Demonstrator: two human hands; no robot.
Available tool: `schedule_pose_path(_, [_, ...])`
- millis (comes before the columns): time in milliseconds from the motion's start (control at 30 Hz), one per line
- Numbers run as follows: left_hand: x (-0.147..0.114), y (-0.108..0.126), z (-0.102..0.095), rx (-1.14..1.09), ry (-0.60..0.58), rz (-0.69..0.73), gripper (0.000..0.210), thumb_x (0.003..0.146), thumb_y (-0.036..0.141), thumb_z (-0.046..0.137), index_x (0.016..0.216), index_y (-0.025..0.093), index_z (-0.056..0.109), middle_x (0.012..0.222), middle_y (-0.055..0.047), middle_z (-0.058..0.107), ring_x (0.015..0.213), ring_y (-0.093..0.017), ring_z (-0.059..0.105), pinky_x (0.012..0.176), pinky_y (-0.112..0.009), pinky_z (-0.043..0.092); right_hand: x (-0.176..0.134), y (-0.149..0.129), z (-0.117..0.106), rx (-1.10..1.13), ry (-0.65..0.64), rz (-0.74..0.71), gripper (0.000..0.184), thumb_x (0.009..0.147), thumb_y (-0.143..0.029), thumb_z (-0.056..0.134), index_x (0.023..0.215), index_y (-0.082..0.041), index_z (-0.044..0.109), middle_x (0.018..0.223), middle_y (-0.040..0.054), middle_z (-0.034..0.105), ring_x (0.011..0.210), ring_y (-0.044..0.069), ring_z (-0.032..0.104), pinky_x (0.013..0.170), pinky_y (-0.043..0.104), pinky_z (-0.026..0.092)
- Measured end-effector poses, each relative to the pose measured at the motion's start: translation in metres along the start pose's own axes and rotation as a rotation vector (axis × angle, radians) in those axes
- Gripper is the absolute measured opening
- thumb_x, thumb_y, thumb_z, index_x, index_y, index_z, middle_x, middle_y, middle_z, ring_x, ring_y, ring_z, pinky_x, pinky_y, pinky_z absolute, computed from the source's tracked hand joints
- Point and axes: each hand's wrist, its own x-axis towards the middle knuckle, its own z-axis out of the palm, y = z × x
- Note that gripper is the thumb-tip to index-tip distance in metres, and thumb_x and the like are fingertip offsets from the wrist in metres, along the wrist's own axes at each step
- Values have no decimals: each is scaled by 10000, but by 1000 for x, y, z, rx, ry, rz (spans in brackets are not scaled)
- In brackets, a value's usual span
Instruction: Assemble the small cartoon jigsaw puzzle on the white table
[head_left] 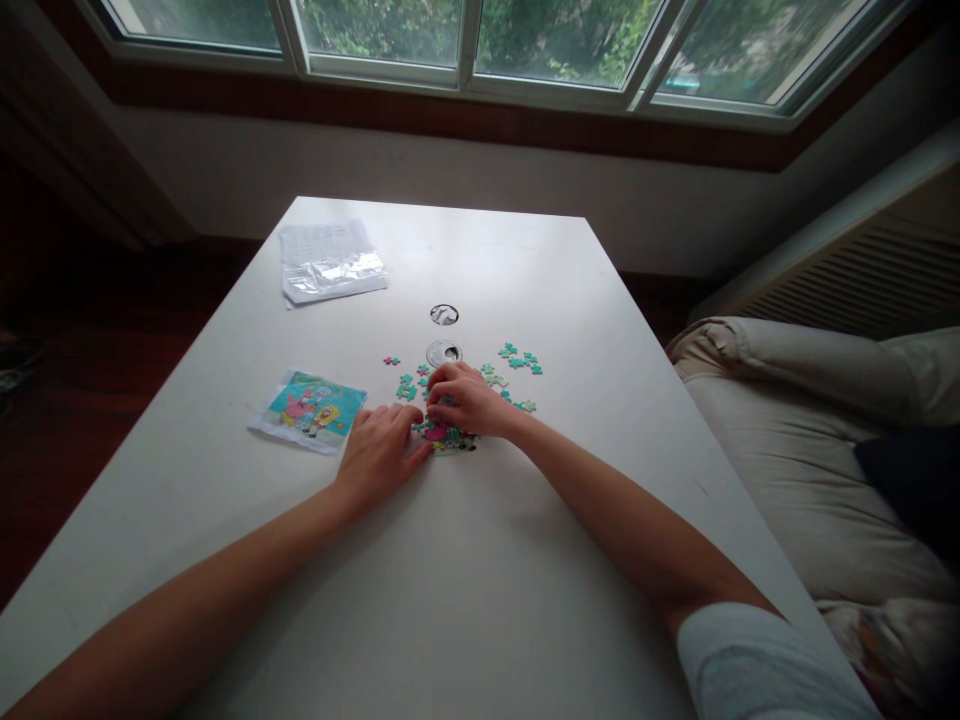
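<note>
A partly joined jigsaw puzzle [444,438] with pink, green and yellow cartoon parts lies flat on the white table [480,580]. My left hand [381,445] rests at its left side, thumb and index finger apart and touching its edge. Over the puzzle's upper part, my right hand [466,398] has its fingers curled together, pointing left. Whatever is under those fingertips is hidden. Loose puzzle pieces [406,388] lie just beyond my left hand, and several more pieces [517,358] are scattered to the right of my right hand.
Left of my left hand lies a cartoon picture sheet [315,408] in a clear wrapper. Papers with a plastic bag [330,262] lie at the far left. Two round table inserts [444,315] are in the middle. A beige sofa [795,430] stands to the right, windows [465,50] ahead.
</note>
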Motion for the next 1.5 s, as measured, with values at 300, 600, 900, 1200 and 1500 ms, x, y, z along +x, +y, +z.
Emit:
schedule_pose_path(300, [-1, -1, 0, 12, 3, 25, 146, 921, 371, 636, 983, 240, 618, 965, -33, 677, 900, -237, 598, 833, -375, 345, -2, -1, 4, -60, 26, -9, 85, 902, -311, 702, 905, -236, 744, 1118, 76, 625, 1098, 247, 488, 977, 408, 375])
schedule_pose_path(600, [-1, -2, 1, 14, -2, 24, 152, 920, 382, 639, 972, 239, 630, 971, -40, 672, 905, -235, 590, 838, -369, 349, -4, -3, 7, -72, 66, -10, 70, 886, -301, 715, 905, -237, 733, 1121, 71, 617, 1124, 250, 487, 975, 401, 376])
schedule_pose_path(900, [-1, -3, 2, 8, -4, 23, 147, 920, 380, 649, 996, 256, 633, 971, -20, 666, 933, -238, 590, 854, -380, 353, -5, -1, 6, -71, 87, -26, 57, 857, -287, 744, 896, -247, 733, 1127, 61, 620, 1111, 250, 505, 986, 415, 392])
schedule_pose_path(1200, [-1, -3, 2, -4, 1, 24, 148, 925, 381, 640, 998, 253, 630, 949, -18, 658, 919, -232, 588, 855, -376, 351, -6, 6, 2, -33, 67, -66, 70, 886, -287, 719, 944, -266, 753, 1154, 63, 631, 1113, 250, 517, 1017, 428, 391])
schedule_pose_path(1500, [-2, -3, 2, -25, 5, 28, 140, 934, 368, 621, 1010, 251, 624, 954, -19, 661, 926, -235, 585, 867, -379, 355, -7, 13, 0, 45, 93, -113, 105, 922, -209, 649, 952, -251, 740, 1129, 57, 666, 1083, 228, 559, 1011, 419, 417])
